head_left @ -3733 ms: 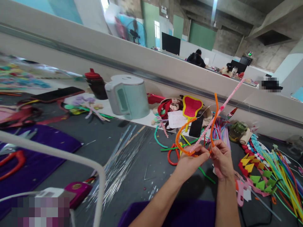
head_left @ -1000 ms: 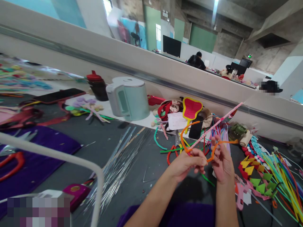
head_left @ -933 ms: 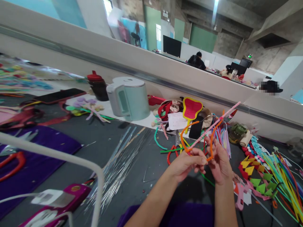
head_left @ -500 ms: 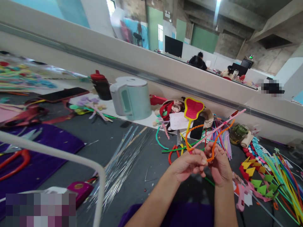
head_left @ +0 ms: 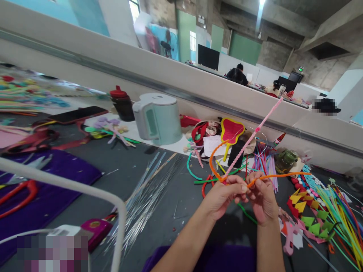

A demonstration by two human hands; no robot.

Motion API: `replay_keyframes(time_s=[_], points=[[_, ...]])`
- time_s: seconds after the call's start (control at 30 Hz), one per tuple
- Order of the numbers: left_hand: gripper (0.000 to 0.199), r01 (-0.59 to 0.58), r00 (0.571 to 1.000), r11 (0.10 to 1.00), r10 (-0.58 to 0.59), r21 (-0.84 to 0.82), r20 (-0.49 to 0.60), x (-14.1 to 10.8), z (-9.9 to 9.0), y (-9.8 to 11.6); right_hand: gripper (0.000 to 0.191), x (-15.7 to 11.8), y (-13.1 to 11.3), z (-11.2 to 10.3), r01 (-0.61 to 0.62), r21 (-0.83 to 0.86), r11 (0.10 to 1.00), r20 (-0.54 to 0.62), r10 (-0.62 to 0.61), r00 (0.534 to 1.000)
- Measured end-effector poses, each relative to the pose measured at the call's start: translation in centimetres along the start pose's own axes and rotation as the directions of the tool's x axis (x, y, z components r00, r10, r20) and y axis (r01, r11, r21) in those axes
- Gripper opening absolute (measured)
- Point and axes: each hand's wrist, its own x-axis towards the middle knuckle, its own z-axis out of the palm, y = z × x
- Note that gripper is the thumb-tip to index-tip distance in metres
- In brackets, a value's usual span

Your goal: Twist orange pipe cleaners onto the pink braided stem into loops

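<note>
My left hand (head_left: pixel 227 192) is closed in a pinch on an orange pipe cleaner (head_left: pixel 213 160), near the base of a pink twisted stem (head_left: pixel 244 148) that rises up to the right. Close beside it, my right hand (head_left: pixel 261 194) pinches the orange strand, whose free end stretches out to the right. A thin pale wire loops near the pink stem. Behind the hands lie a red and yellow fan-shaped piece (head_left: pixel 231 130), red-handled scissors (head_left: pixel 206 185) and a black phone (head_left: pixel 236 154).
A mint kettle (head_left: pixel 167 121) and a red-lidded bottle (head_left: pixel 121 104) stand by the partition. Silver wires (head_left: pixel 150 200) lie left of my arms, coloured pipe cleaners (head_left: pixel 347 223) at right. A white bar (head_left: pixel 93 190) crosses the left foreground. Two people sit beyond the partition.
The pink stem has swung more upright. The orange strand's right end has moved from pointing up to lying out rightward, and the left orange part has shifted left.
</note>
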Motion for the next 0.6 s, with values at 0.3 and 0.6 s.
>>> replay_keyframes(time_s=[0.3,0.6], points=[[0.016,-0.165,0.978,0.974,0.182,0.155,-0.102,-0.06,0.8,-0.2,0.018,-0.05,0.26,0.35,0.126,-0.242,0.962,-0.177,-0.171,0.969],[0.015,-0.213,0.946,0.927,0.275,0.31,-0.172,0.37,0.88,-0.66,0.012,-0.26,0.81,0.54,0.19,-0.686,0.702,-0.248,-0.472,0.846]])
